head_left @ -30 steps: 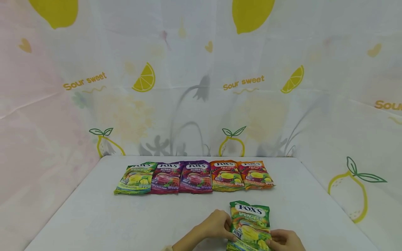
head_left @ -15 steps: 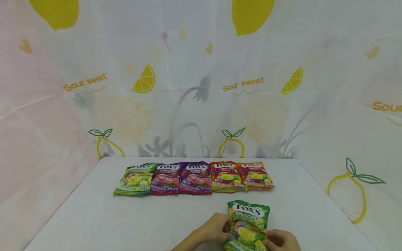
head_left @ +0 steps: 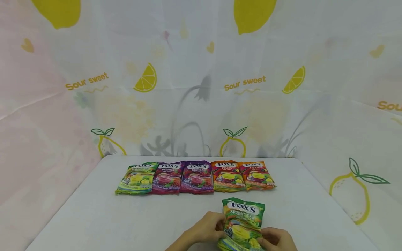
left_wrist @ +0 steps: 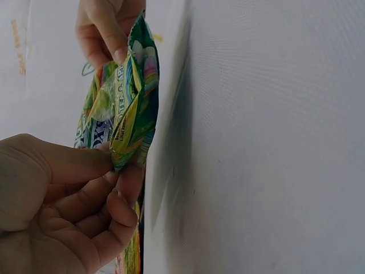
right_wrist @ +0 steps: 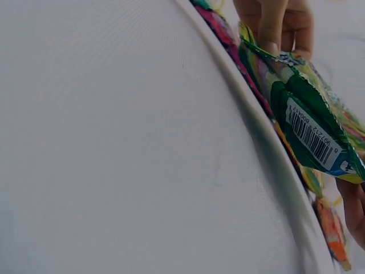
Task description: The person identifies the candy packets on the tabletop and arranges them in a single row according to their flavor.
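A green candy bag labelled Fox's Spring Tea [head_left: 242, 223] is held between both hands near the front of the white table, its printed front facing up. My left hand [head_left: 208, 226] pinches its left edge, thumb on top and fingers below in the left wrist view. On the opposite edge, my right hand [head_left: 278, 239] grips the bag with its thumb over the front. The right wrist view shows the bag's underside with a barcode [right_wrist: 312, 134], and only part of the right hand [right_wrist: 355, 208]. A gap and a shadow separate the bag from the tabletop.
Toward the back of the table [head_left: 125, 219] lies a row of candy bags: a Spring Tea bag [head_left: 137, 178], two purple Berries bags [head_left: 168, 178] [head_left: 197, 177] and two orange Fruits bags [head_left: 228, 176] [head_left: 257, 176]. A lemon-printed cloth [head_left: 188, 115] hangs behind.
Both hands have shifted a little to the left with the green bag between them. Their hold on its edges stays, and the row of bags is unmoved.
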### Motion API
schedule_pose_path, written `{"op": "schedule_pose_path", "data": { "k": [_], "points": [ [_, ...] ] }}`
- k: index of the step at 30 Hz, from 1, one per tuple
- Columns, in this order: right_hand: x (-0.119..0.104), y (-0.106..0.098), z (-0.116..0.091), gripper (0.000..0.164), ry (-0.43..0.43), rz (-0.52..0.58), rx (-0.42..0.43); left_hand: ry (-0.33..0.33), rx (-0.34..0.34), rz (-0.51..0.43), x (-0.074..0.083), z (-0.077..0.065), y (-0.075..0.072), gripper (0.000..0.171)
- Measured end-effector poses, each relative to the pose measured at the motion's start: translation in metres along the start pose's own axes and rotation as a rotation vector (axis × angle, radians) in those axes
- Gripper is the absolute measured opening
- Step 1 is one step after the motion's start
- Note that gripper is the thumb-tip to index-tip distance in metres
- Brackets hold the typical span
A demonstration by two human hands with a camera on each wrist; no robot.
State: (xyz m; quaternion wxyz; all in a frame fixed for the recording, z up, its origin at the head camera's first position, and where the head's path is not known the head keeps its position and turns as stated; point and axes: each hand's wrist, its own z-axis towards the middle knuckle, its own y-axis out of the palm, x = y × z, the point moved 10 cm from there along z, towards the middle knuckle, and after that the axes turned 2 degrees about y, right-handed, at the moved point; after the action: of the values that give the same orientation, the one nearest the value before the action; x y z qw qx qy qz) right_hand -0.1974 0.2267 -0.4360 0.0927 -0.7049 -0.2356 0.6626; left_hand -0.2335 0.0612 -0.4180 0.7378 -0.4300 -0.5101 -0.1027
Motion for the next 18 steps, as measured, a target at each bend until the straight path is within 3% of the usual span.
{"op": "schedule_pose_path", "data": {
  "k": [13,18],
  "points": [
    [-0.015,0.008,0.005,0.029,-0.014,-0.036,0.017,-0.017,0.035,-0.026,0.004,-0.012,-0.017,0.011],
    [-0.024,0.011,0.007,0.032,-0.058,-0.048,-0.005,0.000,0.052,-0.033,0.005,-0.016,-0.023,0.013]
  ]
}}
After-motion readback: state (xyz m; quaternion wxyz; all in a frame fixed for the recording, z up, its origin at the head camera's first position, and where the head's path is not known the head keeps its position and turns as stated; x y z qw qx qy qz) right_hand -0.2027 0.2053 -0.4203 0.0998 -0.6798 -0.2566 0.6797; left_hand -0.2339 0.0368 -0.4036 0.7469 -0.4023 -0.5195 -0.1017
